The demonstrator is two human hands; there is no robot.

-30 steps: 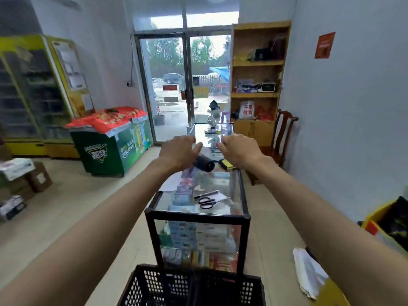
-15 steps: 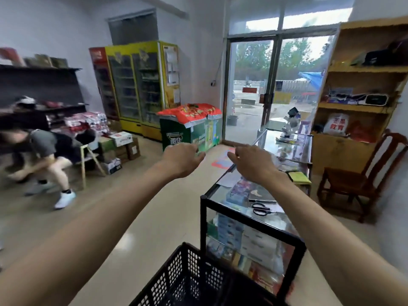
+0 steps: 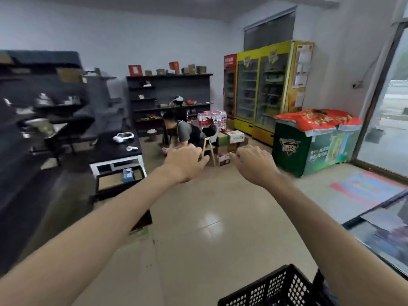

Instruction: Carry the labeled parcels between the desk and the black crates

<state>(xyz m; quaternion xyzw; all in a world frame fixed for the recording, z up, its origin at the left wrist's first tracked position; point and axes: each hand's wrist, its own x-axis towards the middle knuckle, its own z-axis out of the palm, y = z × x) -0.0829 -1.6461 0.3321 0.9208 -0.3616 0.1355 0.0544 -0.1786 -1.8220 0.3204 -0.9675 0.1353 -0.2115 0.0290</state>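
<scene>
Both my arms reach out in front of me at chest height. My left hand (image 3: 185, 163) and my right hand (image 3: 254, 165) hang side by side with loosely curled fingers and hold nothing. A black perforated crate (image 3: 273, 288) shows at the bottom right, below my right forearm; its inside is not visible. A black-topped desk (image 3: 114, 149) stands at mid left with white devices on it. No labeled parcel is in my hands.
A glass counter (image 3: 384, 230) juts in from the right edge. A green chest freezer (image 3: 313, 146) with a red cover and yellow drink fridges (image 3: 265, 89) stand at the back right. A person (image 3: 181, 133) bends over near stacked boxes. Dark shelves (image 3: 170, 100) line the left and back walls.
My view has swung left, away from the glass counter and door toward the room's shelves and desk. Both hands stayed out in front, empty. The crate shifted to the bottom right.
</scene>
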